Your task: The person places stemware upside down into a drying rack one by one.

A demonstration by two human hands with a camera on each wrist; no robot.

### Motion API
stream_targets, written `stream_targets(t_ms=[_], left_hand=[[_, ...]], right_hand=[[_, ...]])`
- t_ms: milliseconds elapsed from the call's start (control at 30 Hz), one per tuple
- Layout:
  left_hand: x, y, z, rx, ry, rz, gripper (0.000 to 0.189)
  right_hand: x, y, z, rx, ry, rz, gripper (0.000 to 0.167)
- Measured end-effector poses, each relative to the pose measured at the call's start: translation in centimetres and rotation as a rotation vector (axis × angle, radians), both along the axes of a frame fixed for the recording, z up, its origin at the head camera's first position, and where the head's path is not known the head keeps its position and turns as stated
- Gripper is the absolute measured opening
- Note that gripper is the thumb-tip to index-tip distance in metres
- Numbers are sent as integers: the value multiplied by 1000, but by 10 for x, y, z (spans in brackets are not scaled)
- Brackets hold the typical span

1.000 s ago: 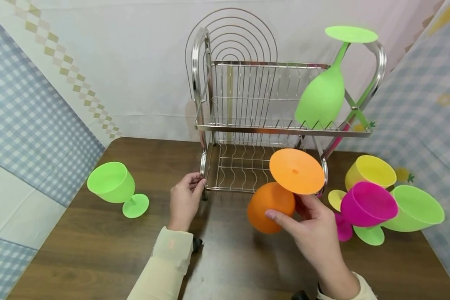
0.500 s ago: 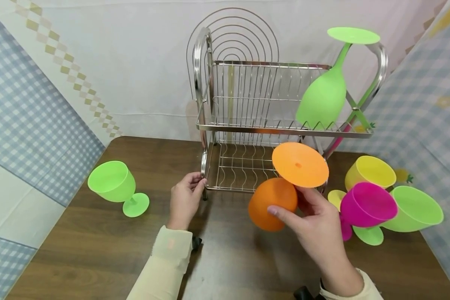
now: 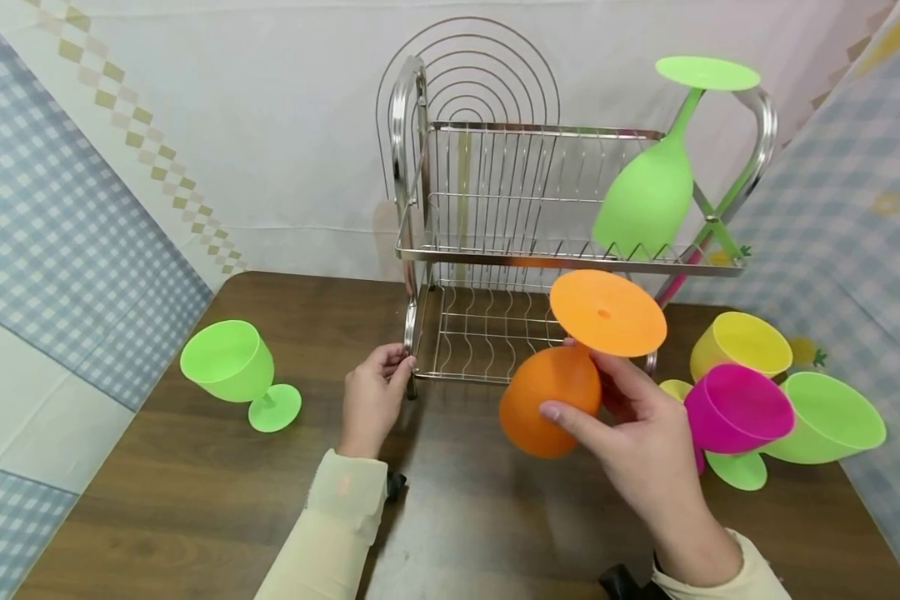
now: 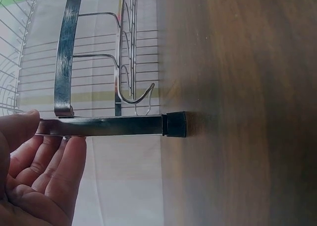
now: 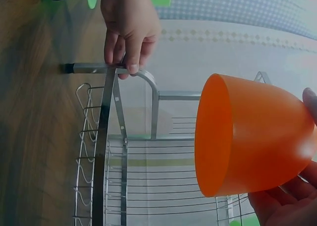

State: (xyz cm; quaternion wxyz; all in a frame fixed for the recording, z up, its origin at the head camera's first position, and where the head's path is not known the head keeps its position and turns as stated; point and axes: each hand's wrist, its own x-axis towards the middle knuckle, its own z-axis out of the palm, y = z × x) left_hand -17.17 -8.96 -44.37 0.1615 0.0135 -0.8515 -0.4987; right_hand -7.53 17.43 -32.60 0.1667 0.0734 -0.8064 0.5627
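My right hand grips an orange goblet upside down, its bowl mouth facing down and its round foot on top. It hangs in front of the lower tier of a metal dish rack. The right wrist view shows the orange bowl from its rim side, with thumb and fingers round it. With thumb and fingertips, my left hand pinches the rack's left front leg low down, just above its black foot cap. A green goblet is upside down on the rack's upper tier at the right.
Right of the rack stand a yellow goblet, a magenta goblet and a green goblet, close together and upright. Another green goblet stands upright at the left of the wooden table. Patterned cloth hangs behind and beside.
My right hand has raised the orange goblet slightly and moved it a little to the right. The left hand keeps its hold on the rack leg.
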Motion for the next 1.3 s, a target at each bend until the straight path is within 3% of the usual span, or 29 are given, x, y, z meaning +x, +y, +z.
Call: stream_targets(t_ms=[400, 833, 1300], left_hand=[[-1, 1, 0, -8, -11, 4, 19], [0, 0, 1, -11, -3, 2, 19], [-1, 1, -1, -18, -3, 7, 19]], right_hand=[[1, 1, 6, 29, -14, 4, 64], [0, 5, 23, 68, 42, -1, 65], [-2, 12, 37, 154, 87, -85, 64]])
